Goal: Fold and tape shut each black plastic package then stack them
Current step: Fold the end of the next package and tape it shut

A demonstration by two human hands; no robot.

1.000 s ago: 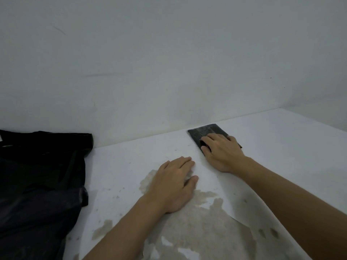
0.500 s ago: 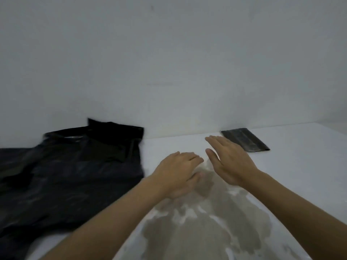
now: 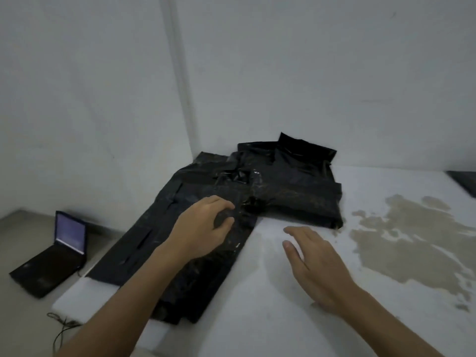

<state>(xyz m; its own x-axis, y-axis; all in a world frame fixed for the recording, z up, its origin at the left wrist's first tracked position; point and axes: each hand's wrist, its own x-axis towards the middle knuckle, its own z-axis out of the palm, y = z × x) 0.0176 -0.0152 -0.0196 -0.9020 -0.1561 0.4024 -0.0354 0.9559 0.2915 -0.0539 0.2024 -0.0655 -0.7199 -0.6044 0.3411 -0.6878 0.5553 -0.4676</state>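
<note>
Crinkled, glossy black packages (image 3: 291, 186) lay heaped at the table's (image 3: 270, 318) eleven o'clock corner. The left hand (image 3: 203, 228) pinched their plastic between thumb and fingers. The right hand (image 3: 316, 266) hovered flat, fingers spread, holding nothing. A folded package (image 3: 465, 182) lay at three o'clock; an open laptop (image 3: 55, 249) sat on the floor at nine.
</note>
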